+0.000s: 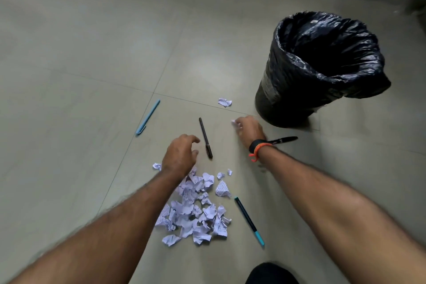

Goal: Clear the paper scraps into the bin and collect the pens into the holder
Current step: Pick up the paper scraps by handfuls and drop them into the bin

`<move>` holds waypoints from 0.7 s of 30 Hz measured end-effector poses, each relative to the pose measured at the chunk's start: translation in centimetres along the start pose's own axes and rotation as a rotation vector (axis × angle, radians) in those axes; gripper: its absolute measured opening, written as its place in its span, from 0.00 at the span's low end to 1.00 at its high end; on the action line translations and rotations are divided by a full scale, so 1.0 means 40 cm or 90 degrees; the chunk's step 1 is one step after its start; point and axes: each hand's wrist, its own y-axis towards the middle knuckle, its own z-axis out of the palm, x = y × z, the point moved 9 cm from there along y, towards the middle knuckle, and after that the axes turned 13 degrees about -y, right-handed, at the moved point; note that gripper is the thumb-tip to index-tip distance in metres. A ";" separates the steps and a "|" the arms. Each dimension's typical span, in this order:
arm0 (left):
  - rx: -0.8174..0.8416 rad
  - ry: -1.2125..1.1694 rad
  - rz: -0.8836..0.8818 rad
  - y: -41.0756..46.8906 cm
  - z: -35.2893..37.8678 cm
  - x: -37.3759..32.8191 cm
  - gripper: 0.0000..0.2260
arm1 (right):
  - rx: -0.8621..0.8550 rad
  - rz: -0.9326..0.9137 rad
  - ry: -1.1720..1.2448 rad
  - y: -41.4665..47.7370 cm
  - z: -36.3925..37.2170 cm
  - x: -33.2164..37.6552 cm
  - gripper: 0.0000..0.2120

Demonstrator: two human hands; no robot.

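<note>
1. While most of the paper lies on the floor, the step in hand looks like scrap clearing: the right hand is down just left of the bin, its fingertips drawn together on a small scrap.
2. The left hand hovers over the far edge of the pile of scraps, fingers loosely curled and slightly apart, holding nothing that shows.
3. One stray scrap lies apart, between the right hand and the bin's base.
4. Four pens are on the floor: a dark pen between the hands, a light blue pen well off to the left, a black pen partly hidden behind the right wrist and its wristband, and a teal-tipped pen beside the pile.
5. No holder is in view, so pen collection seems not yet begun.
6. Next, the pinched scrap needs lifting over the lined rim and releasing; the opening is high and close, so a short raise should do.
7. Afterwards the pile calls for a two-handed scoop, since single pieces go slowly and light paper slips out easily.
</note>
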 end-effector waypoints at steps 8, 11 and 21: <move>0.122 0.244 -0.105 0.041 0.001 0.166 0.33 | -0.030 -0.087 -0.046 0.124 -0.092 0.093 0.15; 0.136 0.259 -0.111 0.052 0.015 0.172 0.37 | 0.074 -0.124 -0.137 0.185 -0.043 0.107 0.20; 0.126 0.278 -0.096 0.044 0.000 0.154 0.36 | 0.014 -0.148 -0.152 -0.068 0.004 0.156 0.15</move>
